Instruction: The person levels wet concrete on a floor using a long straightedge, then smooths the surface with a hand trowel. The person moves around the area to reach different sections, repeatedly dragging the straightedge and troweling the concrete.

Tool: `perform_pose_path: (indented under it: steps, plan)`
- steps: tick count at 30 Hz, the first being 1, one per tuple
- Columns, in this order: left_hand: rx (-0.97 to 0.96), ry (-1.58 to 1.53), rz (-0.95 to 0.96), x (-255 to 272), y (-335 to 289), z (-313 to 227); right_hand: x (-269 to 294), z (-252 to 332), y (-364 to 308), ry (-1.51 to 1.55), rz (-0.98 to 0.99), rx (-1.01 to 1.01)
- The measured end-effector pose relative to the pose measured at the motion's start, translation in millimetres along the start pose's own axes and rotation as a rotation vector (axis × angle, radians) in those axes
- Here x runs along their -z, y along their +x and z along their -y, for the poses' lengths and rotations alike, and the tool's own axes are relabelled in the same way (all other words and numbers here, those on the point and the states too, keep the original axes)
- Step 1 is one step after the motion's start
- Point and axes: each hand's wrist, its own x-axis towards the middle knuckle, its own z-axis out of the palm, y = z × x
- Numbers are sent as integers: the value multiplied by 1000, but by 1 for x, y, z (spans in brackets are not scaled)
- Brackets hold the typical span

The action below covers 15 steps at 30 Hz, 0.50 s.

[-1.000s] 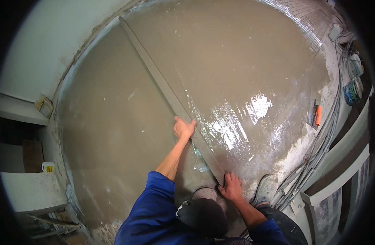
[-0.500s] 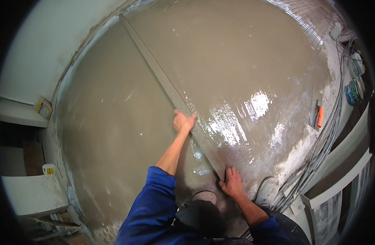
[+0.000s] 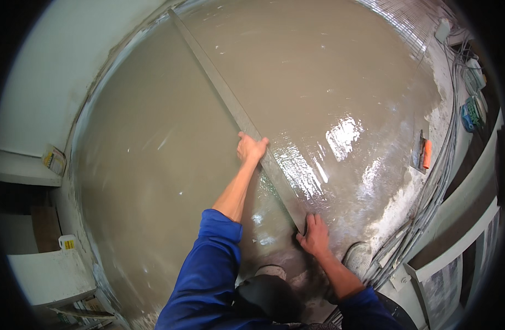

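A long, straight screed bar [image 3: 224, 88] lies slantwise over wet, grey-brown mortar [image 3: 148, 181], its far end close to the wall's foot. Partway along it, my left hand [image 3: 251, 148] grips the bar across its width, thumb on the right edge and fingers on the left. At the near end, my right hand [image 3: 315, 235] is closed round the bar's tip, just in front of my knee. Shiny, wet streaks [image 3: 302, 173] mark the mortar right of the bar.
A trowel with an orange handle [image 3: 426, 154] lies at the right edge of the mortar. Beyond it run bundled grey cables [image 3: 442, 181] and curved pale panels [image 3: 456, 242]. Wire mesh [image 3: 409, 33] shows at the far right. On the left stand a wall [image 3: 49, 71] and pale ledges [image 3: 49, 275].
Both hands and the screed bar have shifted slightly away from me and to the right over the mortar. The view has moved a little as well. Both grips stay the same.
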Motion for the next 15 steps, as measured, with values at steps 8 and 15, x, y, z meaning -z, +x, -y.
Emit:
perform_pose_path:
  steps: [8,15]
  plan:
    - [-29,14,17,-23,9,-44,20,-20,17,12,-41,-43]
    - [-53,30,28,-34,13,-72,34,-34,29,42,-67,-70]
